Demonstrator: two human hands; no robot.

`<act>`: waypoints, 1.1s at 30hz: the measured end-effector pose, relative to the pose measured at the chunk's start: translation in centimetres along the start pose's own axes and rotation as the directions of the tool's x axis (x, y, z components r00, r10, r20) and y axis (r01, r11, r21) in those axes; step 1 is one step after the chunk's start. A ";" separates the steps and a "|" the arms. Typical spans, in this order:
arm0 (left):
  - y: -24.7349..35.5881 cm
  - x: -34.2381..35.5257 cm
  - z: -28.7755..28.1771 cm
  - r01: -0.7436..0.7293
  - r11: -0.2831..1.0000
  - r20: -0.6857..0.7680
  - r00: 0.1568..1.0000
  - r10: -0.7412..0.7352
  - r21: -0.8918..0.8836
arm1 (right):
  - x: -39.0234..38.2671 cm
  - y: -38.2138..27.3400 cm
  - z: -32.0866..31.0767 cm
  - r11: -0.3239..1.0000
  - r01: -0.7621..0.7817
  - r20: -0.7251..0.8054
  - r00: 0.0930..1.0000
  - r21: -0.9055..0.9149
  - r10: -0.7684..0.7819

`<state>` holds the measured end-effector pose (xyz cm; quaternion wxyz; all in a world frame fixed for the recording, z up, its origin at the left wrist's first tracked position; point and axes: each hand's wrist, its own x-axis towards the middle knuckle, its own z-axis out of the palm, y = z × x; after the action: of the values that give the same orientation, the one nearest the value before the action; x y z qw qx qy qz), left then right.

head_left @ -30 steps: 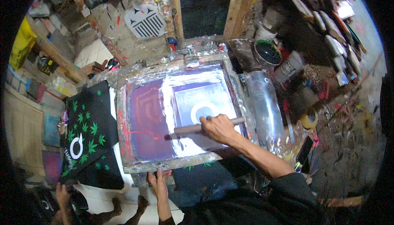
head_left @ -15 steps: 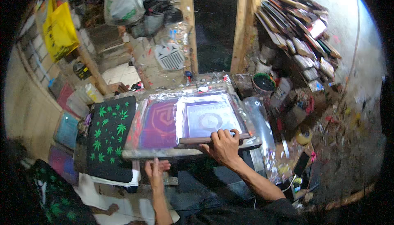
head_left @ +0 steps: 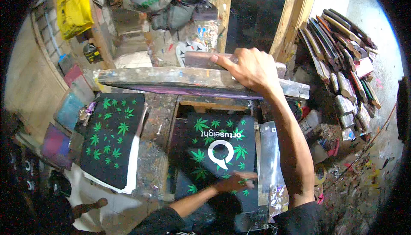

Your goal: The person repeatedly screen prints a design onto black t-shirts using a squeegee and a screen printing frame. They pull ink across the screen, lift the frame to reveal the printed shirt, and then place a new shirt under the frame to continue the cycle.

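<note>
Two hands busy, right hand (head_left: 252,70) gripping raised screen frame (head_left: 171,80) (squeegee perhaps), left hand (head_left: 233,182) flat on black printed shirt (head_left: 214,149).

- Screen frame (head_left: 171,77): rough wood, paint-smeared.
- Printed garment (head_left: 218,149): matt black cloth.
- Work table (head_left: 156,128): rough, ink-crusted.
- Yellow bag (head_left: 75,5): glossy plastic.

The one head-worn fisheye view looks steeply down, close over the print table (head_left: 158,119).

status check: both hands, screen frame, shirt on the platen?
Right hand shut on screen frame, frame tilted up. Left hand open, flat on black printed shirt. Stack of printed shirts alongside, apart.
</note>
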<state>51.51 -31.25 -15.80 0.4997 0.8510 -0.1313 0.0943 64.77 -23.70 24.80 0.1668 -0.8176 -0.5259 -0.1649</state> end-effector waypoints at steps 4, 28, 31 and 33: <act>-8.4 -0.3 -17.4 0.622 0.759 -0.543 0.712 -0.445 0.194 | 0.8 0.6 0.5 0.999 -0.035 0.064 0.997 0.004 0.035; -9.2 -5.9 -28.7 0.368 0.921 -0.946 0.324 0.006 0.132 | 1.4 -1.0 -0.6 0.984 -0.109 0.020 0.993 -0.140 0.113; -3.3 -19.1 -29.7 0.463 0.886 -0.978 -0.170 0.120 0.028 | 3.4 0.0 -0.9 0.997 -0.079 0.096 0.992 0.013 0.078; 1.6 -31.0 -30.4 0.685 0.728 -0.833 -0.394 0.388 0.015 | 4.9 0.3 -0.8 0.997 -0.068 0.078 0.994 -0.039 0.071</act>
<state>20.72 -1.41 -8.82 0.0648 0.4848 0.5246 0.6968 66.89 -20.23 27.62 0.1367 -0.8441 -0.5003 -0.1357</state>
